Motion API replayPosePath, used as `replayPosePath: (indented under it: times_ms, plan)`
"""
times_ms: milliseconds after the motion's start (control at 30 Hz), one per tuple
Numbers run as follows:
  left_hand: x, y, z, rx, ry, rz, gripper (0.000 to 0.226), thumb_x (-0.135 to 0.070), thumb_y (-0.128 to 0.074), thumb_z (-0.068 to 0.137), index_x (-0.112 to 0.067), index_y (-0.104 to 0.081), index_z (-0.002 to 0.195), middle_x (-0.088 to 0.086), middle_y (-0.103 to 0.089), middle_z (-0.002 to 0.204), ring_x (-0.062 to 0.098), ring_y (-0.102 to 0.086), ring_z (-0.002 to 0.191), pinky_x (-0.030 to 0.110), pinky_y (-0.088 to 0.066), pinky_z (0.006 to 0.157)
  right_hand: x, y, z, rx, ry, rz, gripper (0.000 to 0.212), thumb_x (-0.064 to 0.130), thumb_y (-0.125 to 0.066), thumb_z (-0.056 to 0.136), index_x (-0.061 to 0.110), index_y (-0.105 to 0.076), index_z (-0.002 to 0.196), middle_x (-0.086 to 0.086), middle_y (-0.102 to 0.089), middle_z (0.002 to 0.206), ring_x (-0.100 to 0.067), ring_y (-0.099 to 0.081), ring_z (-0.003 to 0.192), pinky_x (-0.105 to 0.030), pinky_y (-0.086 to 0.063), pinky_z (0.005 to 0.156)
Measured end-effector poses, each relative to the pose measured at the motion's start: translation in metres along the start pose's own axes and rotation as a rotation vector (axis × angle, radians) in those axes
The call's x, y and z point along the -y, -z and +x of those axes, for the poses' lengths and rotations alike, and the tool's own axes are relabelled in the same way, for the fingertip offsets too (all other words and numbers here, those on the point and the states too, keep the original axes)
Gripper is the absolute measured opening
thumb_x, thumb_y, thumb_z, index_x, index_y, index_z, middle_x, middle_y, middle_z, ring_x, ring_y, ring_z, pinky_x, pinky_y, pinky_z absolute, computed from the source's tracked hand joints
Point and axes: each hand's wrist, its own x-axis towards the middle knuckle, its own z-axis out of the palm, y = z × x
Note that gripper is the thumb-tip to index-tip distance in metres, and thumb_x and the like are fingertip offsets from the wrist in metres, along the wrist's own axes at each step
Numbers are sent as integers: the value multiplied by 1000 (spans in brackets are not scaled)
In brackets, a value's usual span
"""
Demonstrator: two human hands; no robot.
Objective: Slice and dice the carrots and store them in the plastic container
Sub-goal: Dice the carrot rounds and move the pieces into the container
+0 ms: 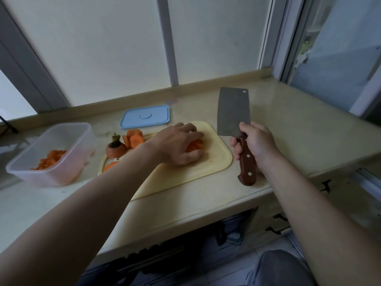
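My left hand (179, 144) is on the cutting board (206, 168), fingers curled down over the cut carrot pile (194, 145) with the thumb closing in from the near side, so it cups the pieces rather than lying flat. My right hand (255, 145) is wrapped around the wooden handle of the cleaver (234, 112). The blade is lifted off the board and points up and away, to the right of the work.

I judge the task to be past halfway but not finished. The plastic container (68, 172) stands open on the surface (288, 131) at the left, well apart from the pile under my hand, and it already holds a layer of diced carrot (50, 159) in its near corner. Its blue lid (145, 116) lies flat behind the board, not yet fitted.

Still to do, as I see it:
- The pile under my left hand has to go into the container.
- The round carrot slices (134, 138) at the board's far left corner are not diced yet.
- A further orange piece (110, 166) sits at the board's left edge, partly hidden by my forearm.
- The carrot top (115, 149), with its dark stalk, sits beside the slices and looks like waste.

Then the lid goes on.
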Motion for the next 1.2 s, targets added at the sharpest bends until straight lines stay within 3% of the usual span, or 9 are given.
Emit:
replayPosePath:
  times_ms: [100, 233, 433, 600, 700, 933, 1067, 1200]
  plan:
    - [-4, -5, 4, -53, -77, 23, 62, -59, -37, 93, -24, -48, 143, 2, -51, 139, 23, -50, 119, 41, -46, 99, 1, -1, -1, -3, 2, 3, 18, 14, -43, 109, 8, -55, 98, -12, -54, 54, -18, -43, 36, -24, -39, 37]
    - [-6, -14, 5, -166, -181, 25, 47, -46, -37, 97, -14, -67, 115, 8, -62, 110, 29, -58, 95, 42, -50, 85, 2, -1, -2, 1, 4, 8, 18, 13, -42, 109, 6, -55, 100, -11, -54, 53, -18, -42, 35, -24, -38, 36]
    - [-17, -21, 3, -261, 3, -16, 31, -33, -43, 97, -12, -65, 100, 10, -57, 96, 29, -52, 88, 40, -48, 76, 2, 0, -1, 6, 16, -11, 17, 13, -42, 109, 6, -55, 102, -11, -55, 53, -18, -43, 36, -24, -39, 36]
    - [-33, -22, 1, -293, 280, -5, 27, -29, -42, 98, -11, -61, 104, 14, -56, 103, 32, -51, 99, 37, -44, 74, 1, 0, -1, 6, 21, -21, 18, 13, -42, 109, 6, -56, 100, -12, -55, 55, -19, -44, 36, -25, -39, 36]
    - [-38, -21, 0, -298, 333, 8, 27, -29, -41, 98, -12, -61, 106, 13, -55, 105, 32, -51, 101, 36, -41, 70, 1, 0, -2, 7, 12, -16, 16, 14, -43, 109, 7, -55, 100, -12, -55, 55, -19, -44, 37, -25, -39, 37]
    - [-37, -14, -3, -181, 337, 47, 33, -40, -39, 99, -18, -56, 116, 9, -54, 113, 30, -50, 108, 39, -48, 74, 1, 0, -2, 6, 16, -18, 17, 14, -42, 109, 7, -55, 100, -12, -55, 54, -18, -43, 36, -24, -39, 37]
    - [-21, 3, -11, -65, 250, -16, 59, -65, -42, 92, -29, -44, 139, 2, -52, 130, 25, -47, 120, 44, -48, 93, 2, -1, -3, 2, 12, -23, 17, 14, -43, 109, 7, -55, 100, -12, -55, 54, -18, -43, 35, -24, -39, 37]
    - [-2, 12, -23, -7, 112, -126, 77, -70, -49, 89, -31, -28, 152, 1, -42, 149, 23, -43, 132, 39, -40, 105, 4, -2, -5, -2, 8, -9, 19, 13, -42, 109, 8, -55, 97, -12, -54, 54, -17, -43, 35, -23, -39, 36]
